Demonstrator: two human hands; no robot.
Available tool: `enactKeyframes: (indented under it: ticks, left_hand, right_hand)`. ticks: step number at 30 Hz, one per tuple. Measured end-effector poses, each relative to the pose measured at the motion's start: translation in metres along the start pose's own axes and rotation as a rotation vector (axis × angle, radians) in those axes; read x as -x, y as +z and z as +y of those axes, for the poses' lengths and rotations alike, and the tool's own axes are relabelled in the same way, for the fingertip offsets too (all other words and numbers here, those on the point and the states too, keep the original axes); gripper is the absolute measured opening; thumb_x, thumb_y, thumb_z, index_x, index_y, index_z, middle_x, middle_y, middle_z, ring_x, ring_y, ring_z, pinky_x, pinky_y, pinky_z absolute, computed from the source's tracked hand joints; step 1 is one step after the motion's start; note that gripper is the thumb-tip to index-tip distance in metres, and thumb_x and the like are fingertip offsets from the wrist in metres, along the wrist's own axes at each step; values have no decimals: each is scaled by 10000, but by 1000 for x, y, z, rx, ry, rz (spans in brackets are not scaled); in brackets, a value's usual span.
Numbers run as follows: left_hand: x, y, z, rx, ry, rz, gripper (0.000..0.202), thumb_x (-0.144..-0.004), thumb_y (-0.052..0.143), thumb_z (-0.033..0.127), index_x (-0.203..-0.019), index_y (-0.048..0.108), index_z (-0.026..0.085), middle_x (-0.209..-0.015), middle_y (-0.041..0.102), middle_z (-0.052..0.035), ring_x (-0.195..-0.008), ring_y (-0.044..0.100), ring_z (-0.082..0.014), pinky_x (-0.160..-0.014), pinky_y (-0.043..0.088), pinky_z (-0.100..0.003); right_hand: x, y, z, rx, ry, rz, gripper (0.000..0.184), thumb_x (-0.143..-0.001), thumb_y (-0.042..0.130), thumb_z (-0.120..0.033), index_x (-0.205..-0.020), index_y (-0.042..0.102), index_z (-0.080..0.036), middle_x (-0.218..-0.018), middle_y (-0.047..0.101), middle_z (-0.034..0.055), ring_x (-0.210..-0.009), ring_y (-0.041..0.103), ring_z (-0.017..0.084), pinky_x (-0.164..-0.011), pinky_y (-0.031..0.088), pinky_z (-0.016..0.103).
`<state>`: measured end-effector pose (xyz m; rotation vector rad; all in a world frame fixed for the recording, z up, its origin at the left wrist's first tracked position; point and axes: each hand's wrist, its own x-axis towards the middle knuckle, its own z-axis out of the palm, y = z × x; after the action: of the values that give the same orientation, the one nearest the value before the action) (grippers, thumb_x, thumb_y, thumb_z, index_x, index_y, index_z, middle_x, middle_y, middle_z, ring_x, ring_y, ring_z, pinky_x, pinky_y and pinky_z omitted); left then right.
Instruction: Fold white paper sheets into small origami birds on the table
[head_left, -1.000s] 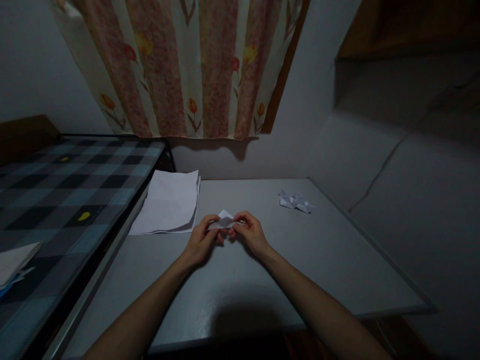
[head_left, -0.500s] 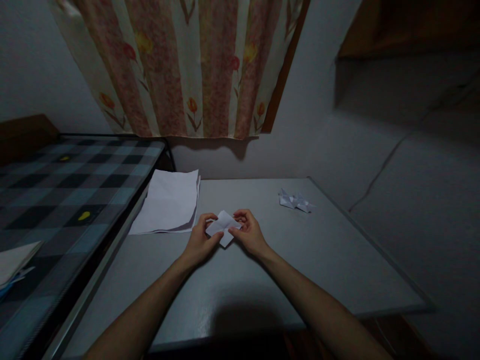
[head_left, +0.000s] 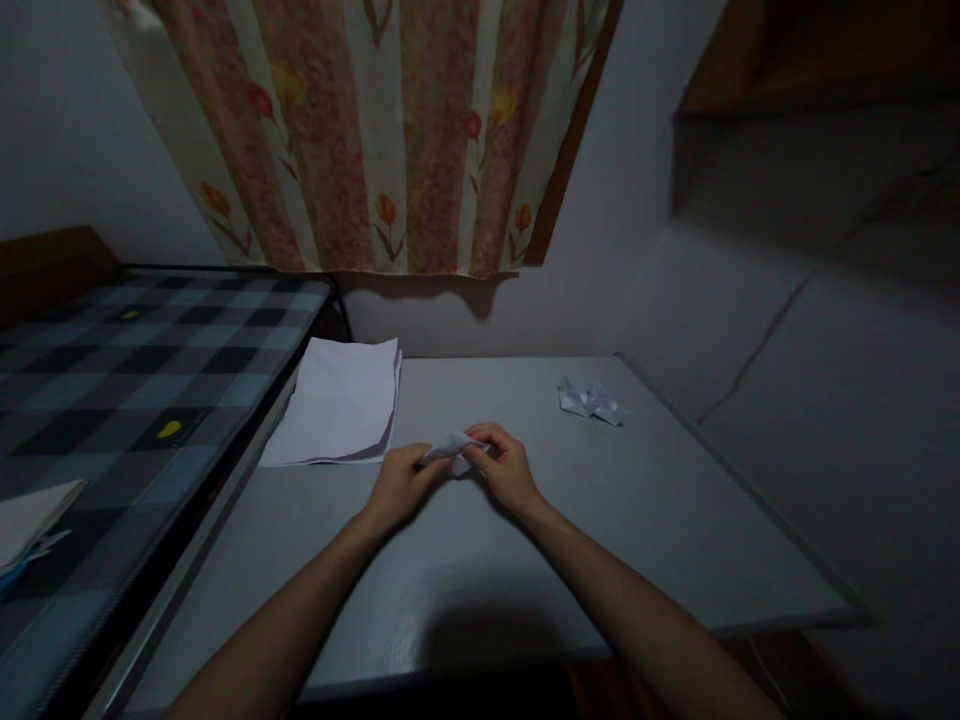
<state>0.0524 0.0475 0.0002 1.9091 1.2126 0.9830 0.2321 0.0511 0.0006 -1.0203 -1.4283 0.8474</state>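
A small piece of folded white paper (head_left: 456,445) is held between my two hands above the middle of the table. My left hand (head_left: 401,485) pinches its left side, with the thumb toward me and the fingers partly hidden behind. On the right side, my right hand (head_left: 504,470) grips the paper between thumb and fingers. The paper looks bent and tilted, and its lower part is partly covered by the thumbs. Farther back to the right lie folded white paper shapes (head_left: 590,401) with pointed tips, apart from both hands.
A stack of white paper sheets (head_left: 341,400) rests on the grey-white table (head_left: 637,540) at its back left. Along the left stands a bed with a checked cover (head_left: 187,360), bearing a notebook (head_left: 34,520). A flowered curtain (head_left: 382,140) hangs behind the table.
The folded paper was spread as a flat diamond facing me; now it is bent and tipped, showing a narrower shape. Both hands have turned slightly and still hold it.
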Motion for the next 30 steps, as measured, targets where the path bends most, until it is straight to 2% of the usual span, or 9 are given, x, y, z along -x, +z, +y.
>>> enactKeyframes:
  ticks: [3,7,10,14,18,20,22,25,30]
  left_hand:
    - [1,1,-1,86,-77,-54,362,-816,560,433,-645,652,128,-565,561,22,-556,492,-128,-533,352,-222]
    - [-1,1,-2,262,-158,7,361,-800,550,441,-694,661,114,-611,603,-1,-580,518,-147,-542,373,-228]
    - [-4,2,-5,322,-164,42,418,-814,508,490,-718,663,114,-634,624,-27,-610,542,-166,-579,406,-246]
    - [-3,5,-9,272,-135,-39,505,-861,416,546,-704,640,122,-627,607,-33,-616,540,-169,-592,422,-259]
    - [3,8,-6,70,-27,-6,430,-859,486,447,-1144,586,142,-917,662,-75,-779,604,-203,-723,469,-311]
    - [5,9,-3,-53,34,50,732,-747,640,417,-1376,374,154,-1089,626,-108,-850,619,-221,-768,486,-345]
    - [6,9,-3,-170,127,64,938,-661,721,374,-1442,251,154,-1206,575,-140,-963,611,-251,-828,488,-377]
    - [5,9,-4,-268,221,64,728,-754,622,281,-1410,333,155,-1230,580,-146,-1045,597,-253,-882,476,-380]
    - [4,6,-3,-107,71,184,448,-873,444,260,-1308,492,165,-959,693,-83,-761,655,-188,-747,499,-326]
  right_hand:
    - [-1,1,2,-69,132,-31,163,-744,642,-346,-741,622,-185,-655,594,-14,-595,521,129,-562,433,245]
    - [0,2,4,-308,229,-39,263,-791,551,-419,-825,641,-174,-636,605,-1,-548,538,130,-512,434,241]
    - [1,4,3,-431,288,-104,255,-758,565,-375,-881,652,-169,-653,639,11,-534,565,135,-513,460,251]
    - [2,9,3,-355,219,-79,236,-608,724,-273,-809,634,-189,-740,684,1,-643,610,145,-653,519,283]
    - [0,12,7,-279,199,-20,264,-573,750,-254,-786,609,-188,-756,687,6,-685,619,158,-691,519,300]
    - [0,12,8,-238,202,10,265,-573,731,-226,-803,607,-185,-745,677,2,-688,613,159,-666,508,283]
    - [1,11,8,-191,178,31,251,-579,699,-197,-815,612,-180,-739,663,-6,-700,603,155,-657,497,265]
    - [4,12,6,-102,140,18,221,-625,626,-166,-845,629,-182,-730,633,-19,-673,574,138,-598,485,233]
    - [9,11,9,13,160,-15,276,-723,528,-175,-952,680,-197,-830,606,14,-523,515,96,-391,428,199]
